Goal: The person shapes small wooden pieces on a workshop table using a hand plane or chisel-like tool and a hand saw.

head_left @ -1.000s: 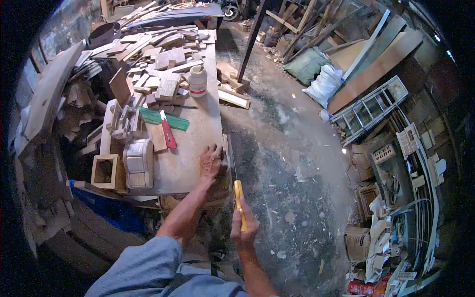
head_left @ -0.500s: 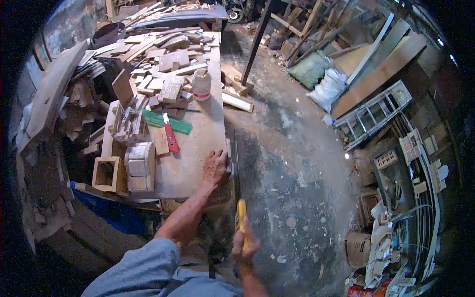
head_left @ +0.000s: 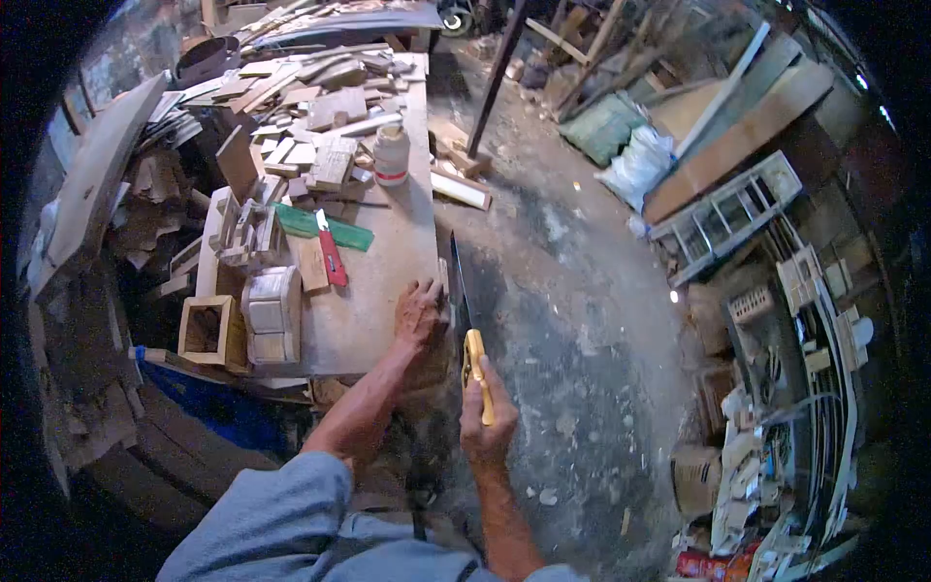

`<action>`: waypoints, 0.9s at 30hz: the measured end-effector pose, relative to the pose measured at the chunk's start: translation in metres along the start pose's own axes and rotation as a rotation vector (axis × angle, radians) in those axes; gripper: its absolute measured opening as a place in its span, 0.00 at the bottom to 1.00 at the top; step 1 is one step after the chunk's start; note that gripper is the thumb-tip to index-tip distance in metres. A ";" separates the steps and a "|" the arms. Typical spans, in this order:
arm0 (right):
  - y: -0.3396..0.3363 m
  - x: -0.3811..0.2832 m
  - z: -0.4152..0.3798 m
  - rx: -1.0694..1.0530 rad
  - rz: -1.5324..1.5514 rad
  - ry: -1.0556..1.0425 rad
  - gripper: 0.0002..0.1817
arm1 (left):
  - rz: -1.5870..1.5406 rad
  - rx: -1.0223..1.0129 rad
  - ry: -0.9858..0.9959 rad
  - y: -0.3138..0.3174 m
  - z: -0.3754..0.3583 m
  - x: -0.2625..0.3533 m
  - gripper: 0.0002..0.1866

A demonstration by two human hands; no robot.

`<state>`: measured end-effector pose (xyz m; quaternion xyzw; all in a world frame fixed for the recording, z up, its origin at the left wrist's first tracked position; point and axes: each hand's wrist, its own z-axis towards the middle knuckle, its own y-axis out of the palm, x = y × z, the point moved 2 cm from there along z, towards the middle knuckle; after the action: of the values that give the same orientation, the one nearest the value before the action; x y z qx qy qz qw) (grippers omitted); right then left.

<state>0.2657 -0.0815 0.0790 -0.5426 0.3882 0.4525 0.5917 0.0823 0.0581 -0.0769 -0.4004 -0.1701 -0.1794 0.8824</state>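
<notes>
My right hand point(head_left: 488, 417) is wrapped round the yellow handle of a handsaw point(head_left: 460, 276), whose thin dark blade points away from me just beyond the workbench's right edge. On the workbench point(head_left: 378, 223), my left hand point(head_left: 421, 312) curls its fingers over a small piece of wood point(head_left: 443, 275) at that edge, most of it hidden by the hand. To the left lie a red utility knife point(head_left: 331, 254) and a green strip point(head_left: 351, 237). A rounded wooden block point(head_left: 273, 315) and a hollow square wooden box point(head_left: 211, 333) stand near the front corner.
Wood offcuts point(head_left: 335, 107) pile up at the back of the bench, beside a white bottle point(head_left: 391, 155). A dark post point(head_left: 497, 78) rises from the floor. To the right are sacks point(head_left: 635, 165), leaning boards point(head_left: 737, 145), a ladder point(head_left: 727, 218) and heaped scraps.
My right hand has moved forward and up with the handsaw, and the blade now reaches farther along the bench edge. My left hand stays on the piece of wood.
</notes>
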 end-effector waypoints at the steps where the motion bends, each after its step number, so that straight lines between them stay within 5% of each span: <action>1: -0.003 -0.001 -0.010 0.035 -0.033 -0.063 0.23 | 0.004 -0.017 0.009 -0.003 -0.007 0.005 0.08; 2: -0.007 0.000 -0.020 0.073 0.002 -0.220 0.23 | 0.018 0.002 0.016 -0.005 -0.002 0.006 0.08; 7: 0.008 0.009 0.018 0.013 -0.016 -0.129 0.22 | -0.033 -0.190 -0.019 -0.002 0.006 -0.003 0.08; 13: -0.003 -0.021 0.004 0.019 -0.029 -0.145 0.20 | 0.029 -0.020 -0.020 -0.009 0.003 0.008 0.08; 15: -0.001 -0.018 0.006 0.019 -0.051 -0.125 0.20 | -0.011 -0.150 -0.069 -0.002 0.001 0.000 0.08; 19: 0.025 -0.010 0.066 -0.010 -0.111 -0.097 0.20 | -0.048 -0.051 -0.014 -0.017 0.008 0.013 0.08; 22: 0.002 -0.028 0.015 0.012 -0.123 -0.124 0.19 | -0.053 0.032 0.009 -0.008 0.007 0.007 0.09; 27: 0.022 -0.005 0.052 0.018 -0.073 -0.139 0.20 | 0.003 -0.157 -0.064 0.001 0.003 -0.002 0.10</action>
<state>0.2419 -0.0309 0.0835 -0.5182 0.3301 0.4636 0.6384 0.0812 0.0612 -0.0768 -0.4740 -0.1834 -0.1779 0.8426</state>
